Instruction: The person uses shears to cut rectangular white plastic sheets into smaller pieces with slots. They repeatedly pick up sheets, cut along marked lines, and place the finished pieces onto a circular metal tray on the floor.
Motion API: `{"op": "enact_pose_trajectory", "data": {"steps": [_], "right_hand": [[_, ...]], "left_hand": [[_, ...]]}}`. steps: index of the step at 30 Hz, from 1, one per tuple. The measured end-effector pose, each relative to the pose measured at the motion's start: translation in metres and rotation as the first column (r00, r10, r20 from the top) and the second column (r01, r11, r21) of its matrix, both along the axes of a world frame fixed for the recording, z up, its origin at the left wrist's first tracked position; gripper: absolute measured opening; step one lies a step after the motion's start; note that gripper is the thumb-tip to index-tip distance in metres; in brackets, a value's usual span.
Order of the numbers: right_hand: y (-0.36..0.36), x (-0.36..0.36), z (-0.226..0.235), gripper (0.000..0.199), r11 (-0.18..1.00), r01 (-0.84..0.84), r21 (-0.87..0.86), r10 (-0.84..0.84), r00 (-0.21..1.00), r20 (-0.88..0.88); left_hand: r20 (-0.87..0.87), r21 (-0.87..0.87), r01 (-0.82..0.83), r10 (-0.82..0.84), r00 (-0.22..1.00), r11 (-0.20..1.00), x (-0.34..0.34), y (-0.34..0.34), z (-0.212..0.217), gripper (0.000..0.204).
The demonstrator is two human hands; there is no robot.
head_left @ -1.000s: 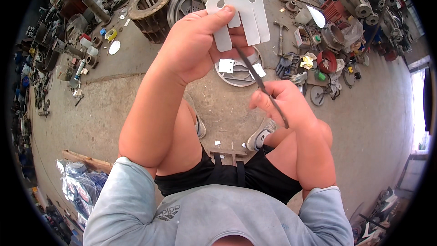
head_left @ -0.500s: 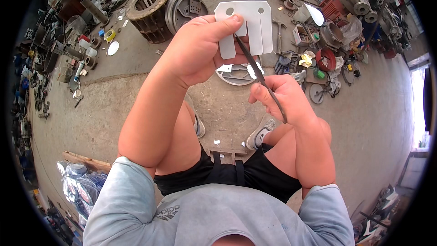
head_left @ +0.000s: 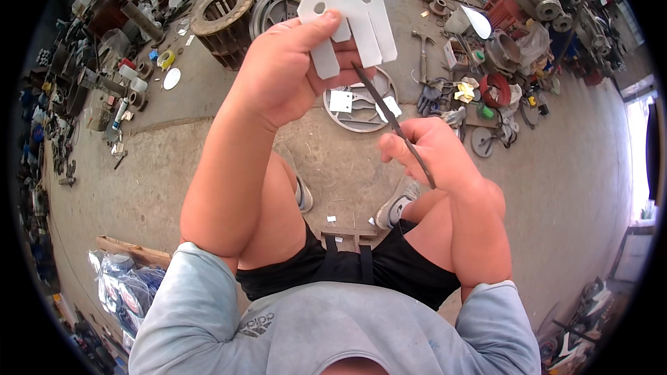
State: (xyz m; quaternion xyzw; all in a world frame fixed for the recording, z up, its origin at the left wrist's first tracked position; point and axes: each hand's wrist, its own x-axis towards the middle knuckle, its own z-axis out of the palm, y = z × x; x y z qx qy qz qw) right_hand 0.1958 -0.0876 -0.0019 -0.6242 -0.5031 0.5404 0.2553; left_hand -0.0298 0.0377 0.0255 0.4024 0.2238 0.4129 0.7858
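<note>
Up in front of me, my left hand [head_left: 281, 73] pinches a white flat sheet [head_left: 368, 24] between thumb and fingers. The sheet has clipped corners, two round holes along its far edge and slots running in from its near edge. My right hand [head_left: 441, 149] is closed on dark scissors [head_left: 379, 97], seen almost edge-on. Their tip points up and left, near the left fingertips and just below the sheet, apart from the slots. Beyond them on the ground is a round metal wheel-like frame [head_left: 333, 121] with a small white holed piece [head_left: 340, 101] on it.
Farther off stand a slotted cylindrical metal core [head_left: 222, 24] and a round metal wheel [head_left: 267, 14]. At right lie a hammer [head_left: 423, 55], dark gloves [head_left: 432, 94] and a red ring [head_left: 495, 90]. Plastic-wrapped goods [head_left: 125, 292] sit at lower left.
The white sheet and my left hand have moved left and slightly away, tilting a little. The scissors' tip has come out of the slot. My right hand has barely moved.
</note>
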Motion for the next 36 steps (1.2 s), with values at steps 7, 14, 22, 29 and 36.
{"op": "enact_pose_trajectory", "data": {"steps": [7, 14, 22, 29, 36], "right_hand": [[-0.002, -0.001, -0.003, 0.066, 0.997, 0.03, 0.075, -0.031, 0.999, 0.015], [-0.002, -0.004, 0.004, 0.062, 0.998, 0.035, 0.045, -0.034, 0.999, -0.021], [-0.002, 0.001, -0.001, 0.06, 0.999, 0.036, -0.013, -0.037, 0.997, -0.064], [-0.001, 0.005, -0.008, 0.064, 0.992, 0.024, 0.125, -0.024, 1.0, -0.004], [0.0, 0.005, -0.003, 0.065, 0.995, 0.026, 0.098, -0.025, 1.0, -0.013]], "left_hand": [[-0.045, 0.018, -0.032, 0.033, 0.998, 0.999, -0.008, 0.004, 0.001, 0.044], [-0.051, 0.022, -0.015, 0.016, 0.999, 1.0, -0.007, 0.003, 0.0, 0.044], [-0.008, 0.021, -0.052, 0.052, 0.999, 0.998, -0.013, 0.008, 0.0, 0.043], [0.011, 0.025, -0.041, 0.04, 0.999, 0.999, -0.025, 0.013, 0.002, 0.041], [-0.019, 0.029, -0.002, 0.002, 1.0, 1.0, -0.023, 0.01, 0.003, 0.04]]}}
